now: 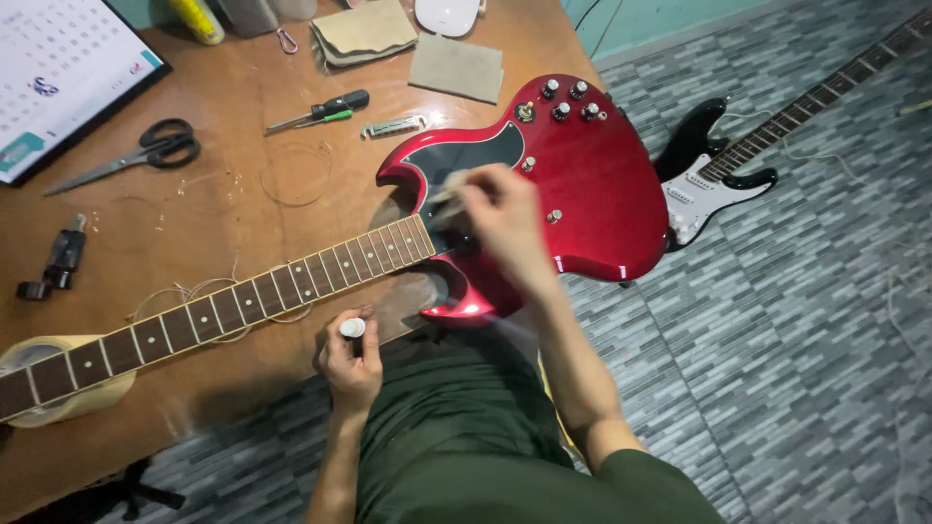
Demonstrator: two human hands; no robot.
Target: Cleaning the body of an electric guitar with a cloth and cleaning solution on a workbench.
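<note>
Fingers of the right hand (500, 218) are pinched narrow on a small pale cloth or pad (449, 190), blurred, pressed on the red guitar (582, 184) right where the neck meets the body, by the black pickguard (466, 155). Left-hand fingers (351, 364) are curled round a small white-capped bottle (352, 328), held upright at the bench (233, 194) edge, just below the neck, not touching it. Guitar lies face up across the wooden bench, body hanging partly over the edge above the lap, fretboard (243, 296) running out to the lower left w/ no strings on it that I can see; far end of the neck rests on a roll of tape (58, 398). Loose coils of wire lie under and beside the neck; another thin coil (296, 175) sits further back. Beyond that: a screwdriver w/ black handle (320, 110), a small metal bar (393, 126), scissors (146, 153) to the left, a black winder-type tool (58, 264) near the left edge, a calendar (58, 68) in the top-left corner. Two folded tan cloths (408, 49) at the back, plus a white object (447, 15). On the grey tiled floor (777, 340) to the right, a black-and-white guitar (718, 170) lies well apart from the hands, just beside the red body.
</note>
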